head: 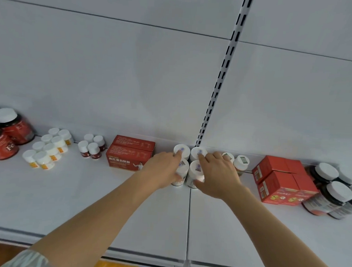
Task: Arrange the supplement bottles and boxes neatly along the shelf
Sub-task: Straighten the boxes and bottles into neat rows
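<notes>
While both reach in | left hand (165, 169) flat on white-capped bottles (196, 168) | right hand (219, 173) likewise, fingers straight

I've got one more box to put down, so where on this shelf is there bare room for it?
The whole front strip of the shelf is bare. Smaller gaps lie between the long red box and the white-capped bottles under both hands, and between the two bottles right of them and the stacked red boxes. Both far ends along the back wall are crowded with jars.
</notes>
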A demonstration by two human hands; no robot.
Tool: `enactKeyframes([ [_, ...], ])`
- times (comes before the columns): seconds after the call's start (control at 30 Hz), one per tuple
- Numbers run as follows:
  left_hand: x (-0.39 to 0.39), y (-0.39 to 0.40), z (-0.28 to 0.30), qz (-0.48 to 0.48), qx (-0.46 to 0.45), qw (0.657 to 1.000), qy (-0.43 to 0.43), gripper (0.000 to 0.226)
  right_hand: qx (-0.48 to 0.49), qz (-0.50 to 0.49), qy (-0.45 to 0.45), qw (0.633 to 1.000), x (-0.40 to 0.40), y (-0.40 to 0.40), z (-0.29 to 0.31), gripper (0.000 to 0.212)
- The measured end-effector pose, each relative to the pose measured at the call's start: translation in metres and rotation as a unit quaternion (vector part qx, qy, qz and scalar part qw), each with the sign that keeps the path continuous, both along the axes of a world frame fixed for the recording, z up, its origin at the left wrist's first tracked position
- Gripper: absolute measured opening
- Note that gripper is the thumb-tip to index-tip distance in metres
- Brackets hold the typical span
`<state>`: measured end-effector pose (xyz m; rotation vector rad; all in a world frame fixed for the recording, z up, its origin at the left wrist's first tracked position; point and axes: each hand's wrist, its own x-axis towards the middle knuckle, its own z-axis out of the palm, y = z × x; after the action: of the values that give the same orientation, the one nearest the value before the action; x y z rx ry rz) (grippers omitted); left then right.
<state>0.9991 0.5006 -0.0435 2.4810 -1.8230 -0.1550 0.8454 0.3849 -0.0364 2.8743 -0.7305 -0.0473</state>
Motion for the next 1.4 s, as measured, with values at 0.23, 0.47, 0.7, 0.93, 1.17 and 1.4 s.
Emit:
enactKeyframes([
  [0.23,0.002,-0.002,0.0,-0.004,-0.002,1.0,-0.007,0.082,0.005,-0.001,-0.005,1.0,-0.002,0.001,-0.001,0.085],
  [0.47,0.006,-0.001,0.024,0.006,-0.035,0.999,0.021,0.081,0.004,-0.022,-0.049,0.999,-0.019,0.0,0.014,0.084],
  [0.7,-0.042,-0.028,0.042,-0.072,-0.149,0.986,0.025,0.049,-0.029,-0.094,-0.12,0.988,-0.073,-0.03,0.025,0.052],
  [0.93,-0.087,-0.073,0.021,-0.099,-0.099,0.99,0.034,0.056,-0.024,-0.11,-0.085,0.99,-0.105,-0.067,0.016,0.045],
  [1.17,-0.1,-0.096,0.007,-0.048,-0.044,0.998,0.002,0.062,-0.018,-0.03,-0.055,0.998,-0.103,-0.101,0.006,0.045],
  [1.4,-0.098,-0.102,0.001,-0.03,-0.016,0.999,0.016,0.062,-0.026,-0.011,-0.049,0.998,-0.097,-0.114,-0.009,0.027],
])
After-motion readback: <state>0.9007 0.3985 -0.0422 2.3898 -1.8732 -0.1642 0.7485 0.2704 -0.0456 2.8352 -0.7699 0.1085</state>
